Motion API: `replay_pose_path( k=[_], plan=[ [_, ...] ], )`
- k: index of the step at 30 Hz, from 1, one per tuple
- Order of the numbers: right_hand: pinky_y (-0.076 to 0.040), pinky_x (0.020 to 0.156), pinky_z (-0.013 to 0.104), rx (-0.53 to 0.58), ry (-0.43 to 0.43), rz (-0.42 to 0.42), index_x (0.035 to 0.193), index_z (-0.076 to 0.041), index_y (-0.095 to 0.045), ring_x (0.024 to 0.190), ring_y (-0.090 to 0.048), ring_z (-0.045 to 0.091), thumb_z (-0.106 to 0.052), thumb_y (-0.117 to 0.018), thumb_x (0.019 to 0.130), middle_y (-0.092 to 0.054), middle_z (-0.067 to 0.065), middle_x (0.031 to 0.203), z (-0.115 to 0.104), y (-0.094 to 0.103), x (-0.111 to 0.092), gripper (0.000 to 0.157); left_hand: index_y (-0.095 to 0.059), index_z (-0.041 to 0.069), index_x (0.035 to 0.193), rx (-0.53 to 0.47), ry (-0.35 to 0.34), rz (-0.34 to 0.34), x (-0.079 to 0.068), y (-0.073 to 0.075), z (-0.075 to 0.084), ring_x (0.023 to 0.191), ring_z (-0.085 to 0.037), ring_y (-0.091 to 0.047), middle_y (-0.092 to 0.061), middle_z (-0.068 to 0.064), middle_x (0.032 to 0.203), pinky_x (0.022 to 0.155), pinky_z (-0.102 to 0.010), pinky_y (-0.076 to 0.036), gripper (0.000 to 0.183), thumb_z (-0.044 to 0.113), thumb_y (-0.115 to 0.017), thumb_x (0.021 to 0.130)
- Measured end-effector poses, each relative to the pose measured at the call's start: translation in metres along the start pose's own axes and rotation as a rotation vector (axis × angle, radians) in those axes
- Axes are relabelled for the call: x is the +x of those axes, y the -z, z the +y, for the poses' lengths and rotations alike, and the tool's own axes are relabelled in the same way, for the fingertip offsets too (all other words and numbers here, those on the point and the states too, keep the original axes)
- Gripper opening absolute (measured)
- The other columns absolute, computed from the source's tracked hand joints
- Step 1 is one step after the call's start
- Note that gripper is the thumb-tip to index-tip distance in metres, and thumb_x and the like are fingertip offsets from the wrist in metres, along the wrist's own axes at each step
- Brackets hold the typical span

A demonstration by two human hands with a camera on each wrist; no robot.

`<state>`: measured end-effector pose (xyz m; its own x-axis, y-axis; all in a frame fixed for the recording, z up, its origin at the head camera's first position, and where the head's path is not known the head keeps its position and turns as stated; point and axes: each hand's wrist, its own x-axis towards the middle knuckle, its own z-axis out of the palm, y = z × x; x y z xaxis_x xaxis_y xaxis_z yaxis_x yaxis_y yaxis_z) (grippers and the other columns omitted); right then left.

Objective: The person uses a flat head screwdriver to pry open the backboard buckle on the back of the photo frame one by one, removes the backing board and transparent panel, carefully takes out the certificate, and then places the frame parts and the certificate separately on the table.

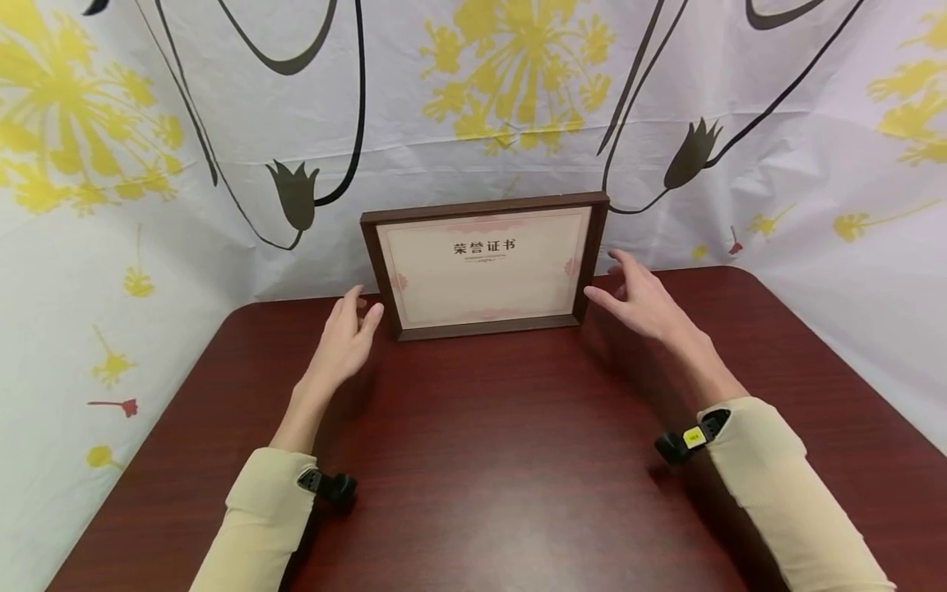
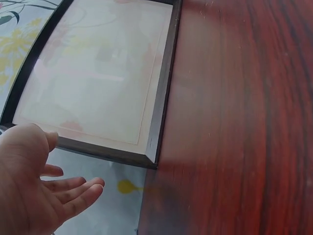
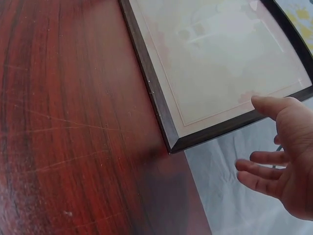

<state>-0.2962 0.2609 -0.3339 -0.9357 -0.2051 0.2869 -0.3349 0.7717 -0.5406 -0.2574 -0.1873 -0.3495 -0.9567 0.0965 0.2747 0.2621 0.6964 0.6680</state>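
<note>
A dark-brown framed certificate (image 1: 484, 284) stands upright at the back of the table, leaning a little against the wall covering. Its cream sheet bears dark Chinese characters and a pale pink border. My left hand (image 1: 346, 337) is just beside the frame's left edge, fingers spread loosely and holding nothing. On the other side, my right hand (image 1: 639, 300) has its thumb overlapping the frame's right edge in the head view, the other fingers stretched past it. The left wrist view shows the left thumb (image 2: 51, 141) close to the frame's side bar.
The dark red wooden table (image 1: 473, 444) reaches back to a white wall covering (image 1: 222, 214) with yellow flowers and dark stems. Each cream sleeve (image 1: 784, 485) carries a small black wrist camera (image 1: 336, 489). The table's back corners are rounded.
</note>
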Motion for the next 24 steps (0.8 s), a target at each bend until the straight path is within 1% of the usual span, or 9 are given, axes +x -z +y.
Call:
replay_pose_path(
  k=[3,7,10,12,15,17,19,22,24],
  plan=[
    [-0.044,0.098,0.057,0.028,0.013,0.000,0.155,0.001,-0.026,0.106,-0.062,0.045,-0.041,-0.064,0.099,-0.050,0.029,0.141,0.000,-0.002,0.004,0.080,-0.018,-0.003,0.158,-0.010,-0.003,0.003,0.004,-0.001,0.001,0.121,-0.044,-0.053,-0.039,-0.030,0.147,0.106,-0.057,-0.038,0.065,0.037,-0.039,0.110],
    [-0.044,0.098,0.058,0.057,0.036,0.012,0.155,0.001,-0.027,0.111,-0.060,0.046,-0.038,-0.061,0.101,-0.049,0.029,0.143,-0.003,-0.004,0.009,0.074,-0.017,-0.003,0.159,-0.014,-0.021,0.028,0.011,-0.001,0.005,0.120,-0.044,-0.054,-0.035,-0.031,0.151,0.106,-0.057,-0.037,0.065,0.035,-0.039,0.110],
    [-0.045,0.097,0.057,0.090,0.047,0.023,0.155,-0.003,-0.029,0.114,-0.060,0.045,-0.035,-0.060,0.103,-0.048,0.027,0.144,-0.006,-0.007,0.013,0.069,-0.018,-0.002,0.159,-0.047,-0.030,0.033,0.015,-0.001,0.009,0.116,-0.042,-0.060,-0.035,-0.028,0.154,0.103,-0.056,-0.042,0.064,0.033,-0.040,0.111],
    [-0.049,0.093,0.054,0.126,0.048,0.020,0.155,-0.004,-0.029,0.109,-0.063,0.044,-0.032,-0.058,0.104,-0.050,0.027,0.142,-0.009,-0.009,0.015,0.065,-0.021,-0.001,0.158,-0.086,-0.025,0.029,0.017,-0.001,0.011,0.111,-0.040,-0.064,-0.039,-0.026,0.153,0.098,-0.054,-0.047,0.060,0.032,-0.039,0.111],
    [-0.055,0.079,0.046,0.149,0.049,0.017,0.154,-0.003,-0.031,0.091,-0.069,0.039,-0.029,-0.052,0.107,-0.055,0.027,0.134,-0.014,-0.012,0.017,0.057,-0.022,0.001,0.158,-0.160,-0.004,0.027,0.019,-0.002,0.014,0.106,-0.040,-0.067,-0.043,-0.027,0.150,0.094,-0.052,-0.051,0.058,0.030,-0.037,0.111],
    [-0.056,0.071,0.041,0.148,0.048,0.025,0.151,0.000,-0.033,0.080,-0.070,0.036,-0.026,-0.047,0.109,-0.058,0.028,0.128,-0.016,-0.014,0.018,0.052,-0.024,0.002,0.159,-0.195,0.021,0.032,0.019,-0.003,0.015,0.106,-0.039,-0.067,-0.045,-0.026,0.149,0.093,-0.049,-0.052,0.056,0.030,-0.036,0.112],
    [-0.057,0.067,0.037,0.130,0.046,0.041,0.149,0.003,-0.035,0.076,-0.070,0.035,-0.024,-0.044,0.110,-0.060,0.029,0.122,-0.016,-0.015,0.018,0.048,-0.022,0.003,0.159,-0.213,0.042,0.042,0.020,-0.004,0.016,0.106,-0.039,-0.067,-0.046,-0.026,0.148,0.094,-0.049,-0.052,0.057,0.031,-0.036,0.111],
    [-0.057,0.066,0.036,0.122,0.047,0.065,0.144,0.005,-0.037,0.076,-0.071,0.038,-0.019,-0.041,0.110,-0.061,0.029,0.116,-0.014,-0.015,0.017,0.042,-0.027,0.005,0.159,-0.224,0.060,0.067,0.020,-0.005,0.017,0.104,-0.039,-0.068,-0.052,-0.024,0.144,0.094,-0.048,-0.052,0.056,0.032,-0.038,0.111],
    [-0.057,0.066,0.036,0.122,0.056,0.070,0.142,0.005,-0.039,0.077,-0.071,0.040,-0.017,-0.041,0.110,-0.063,0.028,0.112,-0.013,-0.014,0.016,0.038,-0.029,0.004,0.158,-0.224,0.061,0.082,0.021,-0.006,0.017,0.102,-0.040,-0.069,-0.058,-0.024,0.136,0.094,-0.049,-0.052,0.055,0.032,-0.037,0.111]
  ],
)
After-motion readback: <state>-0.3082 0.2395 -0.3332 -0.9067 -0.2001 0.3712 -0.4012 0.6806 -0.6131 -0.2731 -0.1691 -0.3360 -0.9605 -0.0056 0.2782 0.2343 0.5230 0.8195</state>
